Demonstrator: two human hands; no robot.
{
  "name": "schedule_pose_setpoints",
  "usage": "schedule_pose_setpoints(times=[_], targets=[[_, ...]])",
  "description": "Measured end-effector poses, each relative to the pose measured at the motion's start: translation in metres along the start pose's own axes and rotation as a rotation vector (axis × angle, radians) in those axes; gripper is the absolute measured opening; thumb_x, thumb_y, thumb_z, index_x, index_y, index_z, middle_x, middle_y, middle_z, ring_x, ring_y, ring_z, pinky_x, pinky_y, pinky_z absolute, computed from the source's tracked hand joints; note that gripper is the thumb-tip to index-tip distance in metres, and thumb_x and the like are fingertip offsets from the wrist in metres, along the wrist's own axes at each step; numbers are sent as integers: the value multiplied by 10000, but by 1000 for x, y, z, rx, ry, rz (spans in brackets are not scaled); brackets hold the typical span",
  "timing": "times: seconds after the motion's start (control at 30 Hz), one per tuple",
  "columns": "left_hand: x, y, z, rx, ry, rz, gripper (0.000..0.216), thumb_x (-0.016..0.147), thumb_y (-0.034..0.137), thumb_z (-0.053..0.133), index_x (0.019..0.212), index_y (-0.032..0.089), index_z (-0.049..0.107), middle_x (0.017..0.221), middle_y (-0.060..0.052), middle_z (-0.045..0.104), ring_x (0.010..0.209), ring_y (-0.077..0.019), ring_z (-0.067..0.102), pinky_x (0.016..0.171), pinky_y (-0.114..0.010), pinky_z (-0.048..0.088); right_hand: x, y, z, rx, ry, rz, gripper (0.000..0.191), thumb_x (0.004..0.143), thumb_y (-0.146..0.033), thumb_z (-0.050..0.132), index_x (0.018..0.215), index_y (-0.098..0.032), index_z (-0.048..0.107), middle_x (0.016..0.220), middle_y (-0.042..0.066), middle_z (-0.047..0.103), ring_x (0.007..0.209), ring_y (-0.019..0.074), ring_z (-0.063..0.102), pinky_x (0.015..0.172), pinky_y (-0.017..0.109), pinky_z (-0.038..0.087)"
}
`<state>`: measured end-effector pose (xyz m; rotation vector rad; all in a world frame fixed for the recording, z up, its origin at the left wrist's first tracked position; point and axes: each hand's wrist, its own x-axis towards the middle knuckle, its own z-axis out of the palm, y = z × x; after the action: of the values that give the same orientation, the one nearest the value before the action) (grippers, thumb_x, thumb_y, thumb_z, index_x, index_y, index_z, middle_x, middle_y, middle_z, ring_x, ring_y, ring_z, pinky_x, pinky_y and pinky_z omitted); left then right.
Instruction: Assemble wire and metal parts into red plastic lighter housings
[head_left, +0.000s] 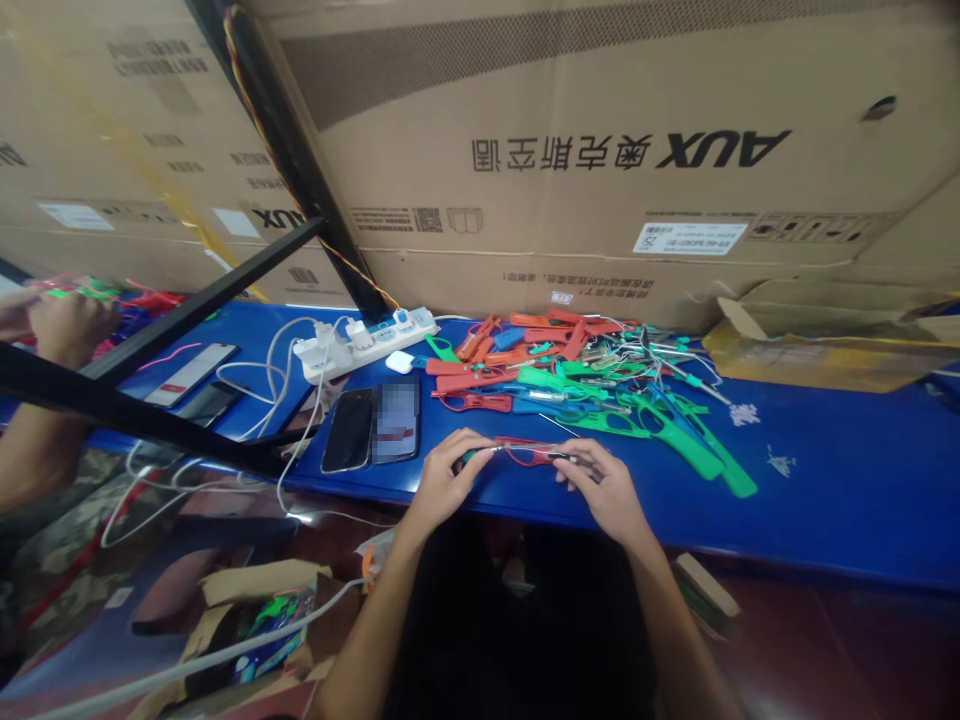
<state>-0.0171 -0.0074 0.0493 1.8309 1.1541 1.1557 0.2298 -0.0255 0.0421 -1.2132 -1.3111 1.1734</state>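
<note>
Near the front edge of the blue table, a thin metal rod [531, 446] stretches between my two hands. My left hand [450, 475] pinches its left end, where a bit of green shows under the fingers. On the other end, the fingers of my right hand [606, 488] are closed, with something small and dark at the fingertips. Just behind the rod is a red lighter shell [536, 457]; whether I hold it too or it rests on the table, I cannot tell. Beyond my hands lies a heap of red, green and blue gas lighter parts [555, 372].
Two phones [347, 430] lie left of my hands, before a white power strip [375, 342] with cables. A cardboard box [817, 350] stands at back right. Small piles of tiny parts [781, 461] dot the right side. Beyond a black metal frame [217, 290], another person's hands [71, 325] handle coloured pieces.
</note>
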Motion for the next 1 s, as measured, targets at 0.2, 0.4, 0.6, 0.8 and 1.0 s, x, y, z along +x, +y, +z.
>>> schedule_pose_setpoints(times=[0.2,0.4,0.6,0.8,1.0], targets=[[0,1,0,-3,-1,5,207,994,342,615,986,207,771,941,-65,721,907,-198,658,802,-305,504,0,-1,0,-5,-10,-3,337,832,-515,749,953,-210,674,741,32,690,630,173,649,561,291,536],[0,0,0,-7,-1,3,208,997,342,611,993,209,771,945,-69,720,911,-201,657,802,-310,503,0,-3,0,-20,-22,-3,330,844,-524,736,939,-213,680,767,44,699,639,175,653,564,293,541],[0,0,0,-2,1,-2,196,994,331,618,986,209,771,942,-61,720,909,-193,658,808,-300,499,0,-4,0,-37,-10,-8,349,839,-531,740,953,-209,669,769,45,700,654,187,672,562,294,547],[-1,0,1,28,-28,52,211,998,340,610,1027,215,777,940,-73,732,880,-195,660,734,-303,502,0,-5,-1,-56,0,-41,355,887,-559,668,874,-206,699,781,57,719,620,169,652,553,290,541],[-2,-1,1,43,-58,77,185,994,317,620,1042,226,774,966,-74,746,875,-191,664,615,-273,453,0,-3,-2,-44,9,-69,320,912,-516,654,976,-209,713,760,53,734,580,164,633,550,303,542]])
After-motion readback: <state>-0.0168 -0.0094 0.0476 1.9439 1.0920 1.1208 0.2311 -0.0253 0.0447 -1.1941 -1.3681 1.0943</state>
